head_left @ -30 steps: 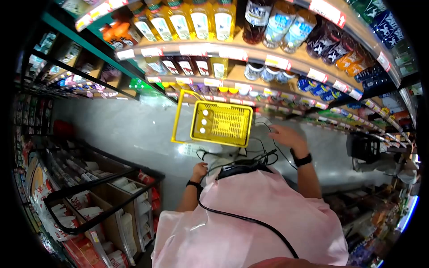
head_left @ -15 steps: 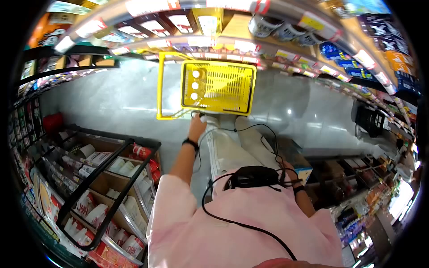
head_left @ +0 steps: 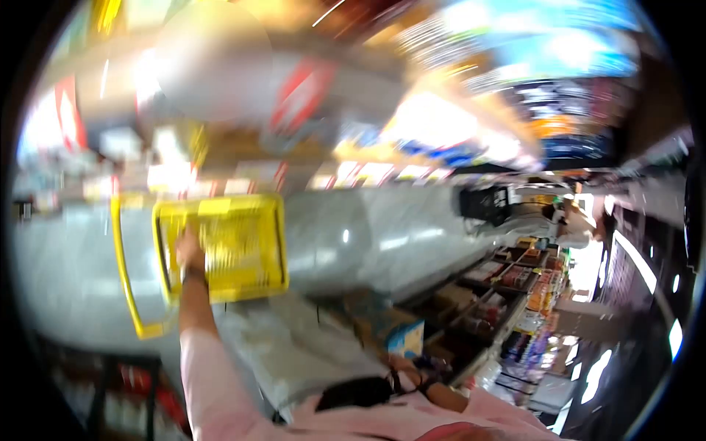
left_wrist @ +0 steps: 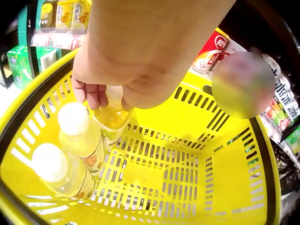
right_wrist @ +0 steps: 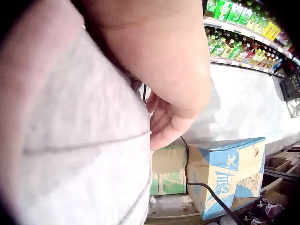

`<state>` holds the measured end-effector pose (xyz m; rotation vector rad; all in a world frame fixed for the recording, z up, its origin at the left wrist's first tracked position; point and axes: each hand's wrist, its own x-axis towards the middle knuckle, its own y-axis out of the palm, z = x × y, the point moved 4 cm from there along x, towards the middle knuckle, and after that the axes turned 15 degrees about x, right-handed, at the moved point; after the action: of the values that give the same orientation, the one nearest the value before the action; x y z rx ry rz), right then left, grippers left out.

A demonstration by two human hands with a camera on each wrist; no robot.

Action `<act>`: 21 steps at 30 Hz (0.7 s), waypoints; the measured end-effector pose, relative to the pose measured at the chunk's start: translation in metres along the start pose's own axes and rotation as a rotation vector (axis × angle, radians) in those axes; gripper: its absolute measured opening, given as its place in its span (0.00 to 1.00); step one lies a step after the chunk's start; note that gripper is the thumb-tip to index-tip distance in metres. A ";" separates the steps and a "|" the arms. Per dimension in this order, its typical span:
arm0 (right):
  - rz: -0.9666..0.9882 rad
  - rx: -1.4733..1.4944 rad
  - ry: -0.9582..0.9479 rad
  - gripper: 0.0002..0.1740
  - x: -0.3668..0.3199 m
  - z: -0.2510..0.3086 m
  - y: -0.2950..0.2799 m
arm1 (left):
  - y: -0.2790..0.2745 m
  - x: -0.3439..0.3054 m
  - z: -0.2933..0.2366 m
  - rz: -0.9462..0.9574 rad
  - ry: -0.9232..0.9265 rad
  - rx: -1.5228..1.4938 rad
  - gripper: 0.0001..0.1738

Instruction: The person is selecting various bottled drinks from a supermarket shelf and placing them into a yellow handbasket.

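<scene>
In the head view, my left hand [head_left: 190,248] reaches down into a yellow shopping basket [head_left: 251,239] on the floor. The left wrist view shows that hand [left_wrist: 140,61] gripping the white-capped top of a bottle of yellow drink [left_wrist: 112,123], the farthest in a row of three. Two more such bottles, a middle one [left_wrist: 84,140] and a near one [left_wrist: 65,173], stand upright beside it along the basket's side. My right hand [right_wrist: 174,110] hangs beside the light trousers [right_wrist: 93,173], fingers loosely curled, nothing visible in them.
The basket's long yellow handle [head_left: 125,272] lies out to the left. Drink shelves [right_wrist: 248,28] line the aisle. A blue-and-brown carton [right_wrist: 229,176] stands near my right side, with a black cable [right_wrist: 206,187] hanging across it. A black basket [head_left: 484,204] sits farther along the aisle.
My left hand has gone from beside the basket to inside it, onto a bottle. My right hand was raised a second ago and is down at my side. The head view has swung right.
</scene>
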<state>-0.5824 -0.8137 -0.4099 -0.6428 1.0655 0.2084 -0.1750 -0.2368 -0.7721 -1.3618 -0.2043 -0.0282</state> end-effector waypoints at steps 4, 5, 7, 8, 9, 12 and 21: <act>0.168 0.614 -0.244 0.16 0.056 -0.051 0.016 | -0.093 -0.035 -0.011 -0.106 0.166 0.236 0.23; 0.212 0.543 -0.196 0.19 0.019 0.060 -0.023 | -0.109 -0.035 -0.009 -0.182 0.224 0.112 0.22; 0.132 -0.101 -0.447 0.15 0.059 0.062 -0.030 | -0.206 -0.031 -0.025 0.227 0.307 -0.035 0.16; 0.112 -0.029 -0.227 0.15 0.071 0.090 -0.041 | -0.278 -0.009 -0.025 0.439 0.351 -0.062 0.13; 0.022 -0.316 -0.787 0.19 0.066 0.111 -0.046 | -0.312 -0.016 -0.005 0.310 0.289 -0.191 0.13; -0.133 -0.158 -0.504 0.16 0.208 0.105 -0.046 | -0.421 0.023 0.000 0.210 0.379 -0.457 0.16; 0.587 0.082 -1.472 0.56 -0.173 0.537 -0.114 | -0.830 0.069 0.067 -0.470 0.528 -0.684 0.19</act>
<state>-0.2134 -0.5676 -0.0431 0.0307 -0.2118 0.9618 -0.2312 -0.3389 0.0556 -1.8972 -0.0599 -0.9116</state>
